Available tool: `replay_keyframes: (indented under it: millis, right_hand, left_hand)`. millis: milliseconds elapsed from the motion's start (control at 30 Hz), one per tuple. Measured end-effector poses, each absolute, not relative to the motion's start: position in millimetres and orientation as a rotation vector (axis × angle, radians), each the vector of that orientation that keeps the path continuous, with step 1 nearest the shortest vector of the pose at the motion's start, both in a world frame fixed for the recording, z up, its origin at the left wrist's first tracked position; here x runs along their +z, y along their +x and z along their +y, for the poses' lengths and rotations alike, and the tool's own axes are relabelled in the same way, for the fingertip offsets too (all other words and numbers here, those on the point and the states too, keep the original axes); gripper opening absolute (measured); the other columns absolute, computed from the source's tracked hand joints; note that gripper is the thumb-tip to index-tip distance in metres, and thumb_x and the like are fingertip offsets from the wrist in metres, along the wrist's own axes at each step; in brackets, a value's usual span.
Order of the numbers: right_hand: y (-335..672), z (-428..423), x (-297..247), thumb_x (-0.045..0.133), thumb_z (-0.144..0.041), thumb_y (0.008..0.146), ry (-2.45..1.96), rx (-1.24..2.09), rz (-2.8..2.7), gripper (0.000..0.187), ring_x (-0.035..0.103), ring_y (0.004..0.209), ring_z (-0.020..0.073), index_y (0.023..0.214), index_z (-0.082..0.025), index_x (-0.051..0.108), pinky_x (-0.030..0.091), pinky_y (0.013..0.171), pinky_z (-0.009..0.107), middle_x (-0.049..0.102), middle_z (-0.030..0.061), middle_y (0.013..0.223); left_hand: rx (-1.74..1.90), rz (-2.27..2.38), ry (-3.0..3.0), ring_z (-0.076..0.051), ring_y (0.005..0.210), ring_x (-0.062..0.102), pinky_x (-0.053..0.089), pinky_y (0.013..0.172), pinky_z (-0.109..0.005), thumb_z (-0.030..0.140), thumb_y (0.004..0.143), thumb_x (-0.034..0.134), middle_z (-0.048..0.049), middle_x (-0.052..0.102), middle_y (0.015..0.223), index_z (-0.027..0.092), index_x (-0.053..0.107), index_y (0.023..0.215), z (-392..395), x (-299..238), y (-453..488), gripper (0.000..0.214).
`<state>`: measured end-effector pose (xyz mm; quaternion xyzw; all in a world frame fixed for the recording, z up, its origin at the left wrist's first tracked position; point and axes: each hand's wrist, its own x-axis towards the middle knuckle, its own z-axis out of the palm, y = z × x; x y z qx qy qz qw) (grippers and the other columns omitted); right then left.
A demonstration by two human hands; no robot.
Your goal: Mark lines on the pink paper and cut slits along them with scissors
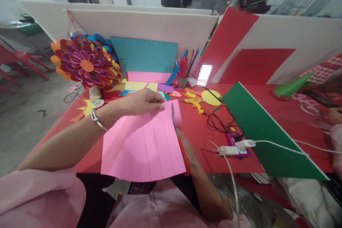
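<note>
1. Lit brightly and fairly evenly across the flat red tabletop (196, 126); blown out to white at the upper left corner.
2. Shaded softly on the lined pink paper sheet (144, 146), toward its left side.
3. Masked by coarse pixels at the small glowing white screen (204, 74) — likewise at the dark shape (247, 3) up right.
4. Stretched by wide-angle distortion toward the edges, as with the red plastic chair (28, 60).
5. Smeared around the co-worker's bare hand (335, 115) — clearer at the bare left hand (144, 100).
</note>
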<state>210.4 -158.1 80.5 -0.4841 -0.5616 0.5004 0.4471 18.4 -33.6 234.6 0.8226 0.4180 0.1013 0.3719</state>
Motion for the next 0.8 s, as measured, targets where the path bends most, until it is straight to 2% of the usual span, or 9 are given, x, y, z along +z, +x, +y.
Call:
replay_keyframes:
  millis: [400,600,800]
  right_hand:
    - [211,-157,72,0.062,-0.037,0.090,-1.162,1.250,-1.347,0.020,0.063,0.082,0.0200,0.100,-0.023,0.070,0.048,0.070,0.028,0.072,-0.0007,0.090]
    - [210,-157,69,0.069,-0.040,0.082,-1.176,1.255,-1.340,0.023,0.060,0.079,0.0197,0.096,-0.022,0.070,0.047,0.067,0.028,0.070,-0.0007,0.084]
    - [209,-157,67,0.065,-0.035,0.084,-1.204,1.324,-1.262,0.021,0.058,0.076,0.0170,0.097,-0.021,0.072,0.043,0.065,0.026,0.068,-0.0030,0.082]
  left_hand:
    - [0.151,1.082,2.160,-0.012,0.061,0.037,0.029,0.055,-0.027,0.042,0.087,0.057,0.0035,0.040,0.066,0.018,0.061,0.077,-32,235,21,0.026]
    - [0.157,1.065,2.163,-0.012,0.063,0.038,0.029,0.056,-0.027,0.042,0.087,0.057,0.0029,0.042,0.067,0.017,0.061,0.078,-31,232,20,0.026]
    - [0.153,1.074,2.168,-0.012,0.062,0.037,0.028,0.056,-0.028,0.041,0.088,0.057,0.0025,0.043,0.067,0.017,0.063,0.079,-29,229,19,0.026]
